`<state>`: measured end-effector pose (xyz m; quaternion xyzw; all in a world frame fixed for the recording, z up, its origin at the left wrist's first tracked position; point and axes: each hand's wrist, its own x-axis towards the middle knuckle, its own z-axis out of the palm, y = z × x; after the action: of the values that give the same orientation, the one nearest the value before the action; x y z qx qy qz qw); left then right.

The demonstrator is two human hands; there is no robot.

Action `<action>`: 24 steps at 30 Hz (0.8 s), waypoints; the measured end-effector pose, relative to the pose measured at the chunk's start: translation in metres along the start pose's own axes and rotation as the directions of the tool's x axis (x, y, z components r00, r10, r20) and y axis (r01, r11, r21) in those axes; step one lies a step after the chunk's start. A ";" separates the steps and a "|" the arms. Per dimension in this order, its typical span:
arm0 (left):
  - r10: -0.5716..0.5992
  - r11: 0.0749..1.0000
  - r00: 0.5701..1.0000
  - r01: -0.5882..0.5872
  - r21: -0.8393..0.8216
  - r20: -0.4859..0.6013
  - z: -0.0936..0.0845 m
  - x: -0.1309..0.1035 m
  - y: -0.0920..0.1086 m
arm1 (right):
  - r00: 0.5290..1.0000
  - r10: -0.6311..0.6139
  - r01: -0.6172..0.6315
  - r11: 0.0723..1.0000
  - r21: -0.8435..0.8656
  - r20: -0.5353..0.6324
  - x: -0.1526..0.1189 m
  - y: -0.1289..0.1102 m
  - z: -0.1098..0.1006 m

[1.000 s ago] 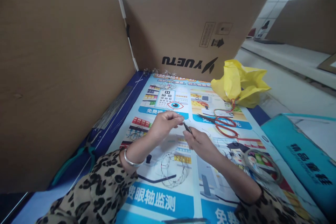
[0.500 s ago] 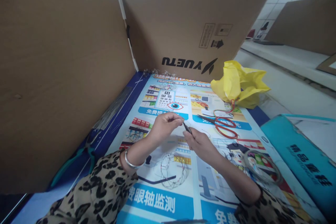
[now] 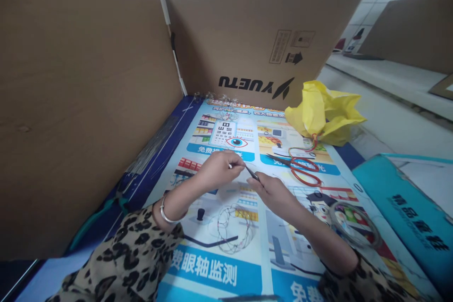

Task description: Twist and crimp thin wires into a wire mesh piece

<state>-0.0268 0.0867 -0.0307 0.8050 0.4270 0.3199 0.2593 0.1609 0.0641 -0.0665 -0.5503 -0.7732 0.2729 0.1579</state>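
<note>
While the right hand [image 3: 271,192] grips a slim dark tool [image 3: 252,173] angled up toward the left, the left hand [image 3: 224,169] pinches a small pale-tipped piece [image 3: 230,166], too small to make out, right at the tool's point; both hands are closed, fingertips near each other, above the printed sheet [image 3: 231,288]. A loose ring of thin wire [image 3: 235,231] lies on the sheet, nearer the wearer than the hands; red-handled scissors [image 3: 305,172] rest beyond the right hand, just beside the yellow bag [image 3: 313,111]; a grey coil [image 3: 354,224] sits right of the right forearm; teal-handled pliers [image 3: 118,200] lie left of the left forearm.
</note>
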 end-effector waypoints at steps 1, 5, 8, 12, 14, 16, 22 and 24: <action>0.020 0.997 1.000 -0.020 0.073 -0.001 0.000 -0.001 0.001 | 1.000 0.001 -0.001 1.000 -0.007 0.002 0.000 0.000 0.000; 0.077 0.955 0.996 -0.064 0.290 -0.035 0.009 -0.004 0.001 | 1.000 0.000 0.000 1.000 -0.009 0.007 -0.001 -0.001 0.003; 0.116 0.933 0.988 -0.074 0.353 -0.099 0.017 -0.006 0.000 | 1.000 0.006 -0.006 1.000 0.001 -0.015 -0.001 -0.002 0.006; 0.126 0.933 0.976 -0.056 0.357 -0.176 0.025 -0.008 -0.001 | 0.998 0.008 -0.007 1.000 0.016 -0.055 -0.001 -0.004 0.009; 0.118 0.938 0.972 -0.041 0.343 -0.205 0.027 -0.009 0.000 | 0.998 0.008 -0.006 1.000 0.026 -0.068 -0.002 -0.005 0.010; 0.101 0.943 0.969 -0.021 0.332 -0.227 0.029 -0.010 0.001 | 0.997 0.004 -0.001 0.999 0.036 -0.077 -0.002 -0.006 0.011; 0.074 0.952 0.952 0.021 0.306 -0.296 0.032 -0.010 0.003 | 0.995 -0.003 0.008 0.999 0.053 -0.097 -0.001 -0.007 0.013; 0.078 0.954 0.947 0.020 0.299 -0.311 0.032 -0.009 0.002 | 0.995 -0.002 0.007 0.998 0.057 -0.099 -0.001 -0.008 0.013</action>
<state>-0.0058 0.0729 -0.0530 0.7787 0.4947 0.3816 0.0573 0.1480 0.0578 -0.0722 -0.5566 -0.7576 0.2668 0.2123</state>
